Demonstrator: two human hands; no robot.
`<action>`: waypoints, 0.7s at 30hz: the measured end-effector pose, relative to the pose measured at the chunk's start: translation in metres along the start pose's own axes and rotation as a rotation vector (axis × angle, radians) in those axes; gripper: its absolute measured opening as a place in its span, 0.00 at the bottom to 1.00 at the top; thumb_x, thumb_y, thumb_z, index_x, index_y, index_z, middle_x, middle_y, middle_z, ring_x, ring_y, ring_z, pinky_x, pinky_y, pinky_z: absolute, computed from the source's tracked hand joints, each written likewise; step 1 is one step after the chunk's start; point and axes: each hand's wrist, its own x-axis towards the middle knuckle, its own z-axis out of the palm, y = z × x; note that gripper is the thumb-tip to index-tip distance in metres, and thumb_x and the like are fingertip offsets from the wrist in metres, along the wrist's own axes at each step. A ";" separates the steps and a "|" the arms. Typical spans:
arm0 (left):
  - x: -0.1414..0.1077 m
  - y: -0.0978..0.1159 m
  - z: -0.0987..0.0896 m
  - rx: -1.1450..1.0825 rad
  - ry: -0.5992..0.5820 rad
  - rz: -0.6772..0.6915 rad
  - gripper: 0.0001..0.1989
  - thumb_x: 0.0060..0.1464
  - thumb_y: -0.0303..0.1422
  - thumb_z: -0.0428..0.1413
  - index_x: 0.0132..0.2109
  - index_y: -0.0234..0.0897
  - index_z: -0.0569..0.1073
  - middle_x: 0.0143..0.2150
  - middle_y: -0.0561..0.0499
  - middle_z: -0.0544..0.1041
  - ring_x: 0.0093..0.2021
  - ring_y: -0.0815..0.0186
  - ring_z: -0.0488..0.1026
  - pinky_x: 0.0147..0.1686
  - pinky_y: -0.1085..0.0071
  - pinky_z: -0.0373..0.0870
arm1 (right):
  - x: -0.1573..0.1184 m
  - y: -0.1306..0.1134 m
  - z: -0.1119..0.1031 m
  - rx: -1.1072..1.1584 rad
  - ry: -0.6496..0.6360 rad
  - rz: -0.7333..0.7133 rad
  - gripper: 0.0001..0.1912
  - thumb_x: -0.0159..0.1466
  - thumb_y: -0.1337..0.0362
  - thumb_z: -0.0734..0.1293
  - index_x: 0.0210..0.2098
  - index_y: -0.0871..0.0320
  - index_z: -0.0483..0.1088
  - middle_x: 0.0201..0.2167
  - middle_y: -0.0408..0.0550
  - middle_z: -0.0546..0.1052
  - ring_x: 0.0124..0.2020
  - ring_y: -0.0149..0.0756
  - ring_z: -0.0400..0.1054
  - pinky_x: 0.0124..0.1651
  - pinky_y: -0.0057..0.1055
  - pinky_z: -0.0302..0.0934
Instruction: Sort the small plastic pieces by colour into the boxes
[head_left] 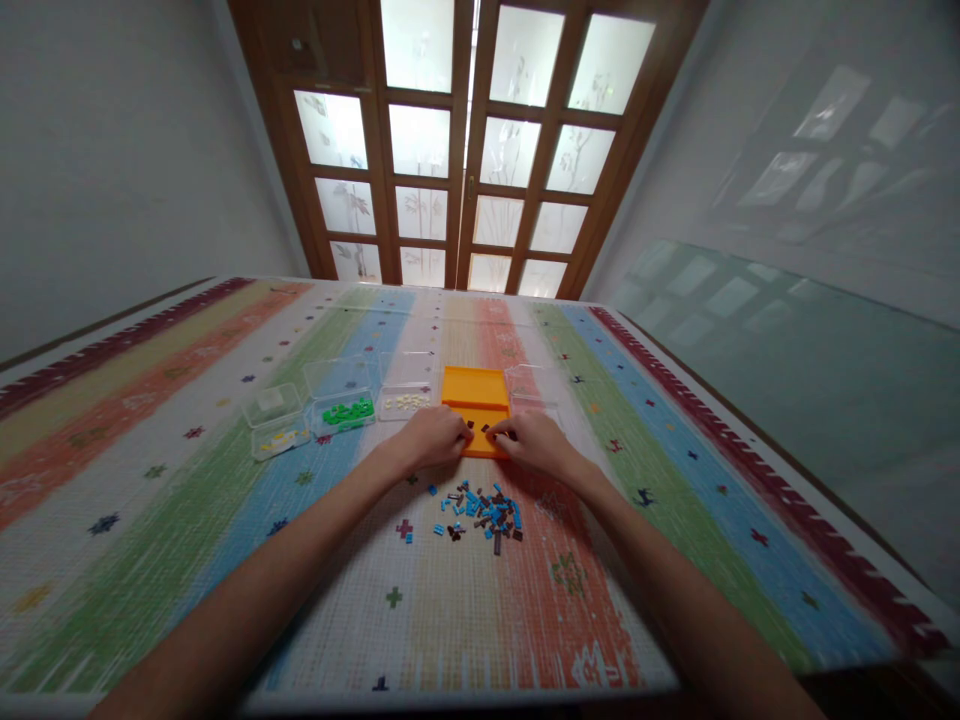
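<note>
Both hands are at work inside the orange box (pixel 475 385), which lies open on the striped cloth (pixel 450 620) with its lid part folded back on the far side. The left hand (pixel 435 437) reaches over its left edge and the right hand (pixel 536 442) over its right edge, fingers curled inward and fingertips close to small dark pieces (pixel 485 429) in the tray; whether either hand has one pinched cannot be told. The step in hand looks like fine handling of these pieces within the box, and any further move there calls for light fingertip pinches, since bits this small could slip or be knocked by a knuckle. Just on the near side of the box is a loose pile of blue and dark brown pieces (pixel 491 512), mostly small, hard-looking and blocky, with a few longer bars. To the box's left stand clear, hinged cases, thin-walled and glossy: the nearest with whitish bits (pixel 407 403), then one with bright green pieces (pixel 349 411), then one with yellow and pale ones (pixel 283 440). Another clear case (pixel 534 378) sits just right of the box, partly behind the right hand. The cloth looks woven, with a slightly coarse grain.
</note>
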 end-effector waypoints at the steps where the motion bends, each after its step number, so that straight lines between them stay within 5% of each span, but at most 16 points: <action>1: 0.000 0.000 -0.001 -0.001 0.001 -0.004 0.13 0.57 0.29 0.51 0.36 0.38 0.82 0.32 0.45 0.82 0.33 0.61 0.77 0.34 0.70 0.68 | 0.000 0.000 0.000 0.002 0.001 0.001 0.16 0.64 0.69 0.62 0.42 0.56 0.82 0.39 0.52 0.83 0.33 0.36 0.74 0.34 0.28 0.58; 10: 0.000 -0.003 -0.004 -0.001 0.043 -0.072 0.16 0.57 0.28 0.49 0.44 0.37 0.82 0.37 0.43 0.83 0.35 0.60 0.78 0.35 0.68 0.69 | -0.001 -0.001 -0.003 0.034 0.024 0.011 0.15 0.63 0.70 0.63 0.43 0.56 0.81 0.42 0.51 0.83 0.38 0.38 0.77 0.38 0.29 0.62; 21: -0.002 -0.003 -0.003 -0.022 0.038 -0.026 0.15 0.56 0.28 0.51 0.40 0.39 0.82 0.34 0.45 0.82 0.32 0.63 0.76 0.33 0.71 0.66 | -0.003 0.002 -0.005 0.016 0.012 0.022 0.15 0.63 0.70 0.63 0.42 0.56 0.82 0.41 0.51 0.83 0.37 0.38 0.76 0.38 0.29 0.62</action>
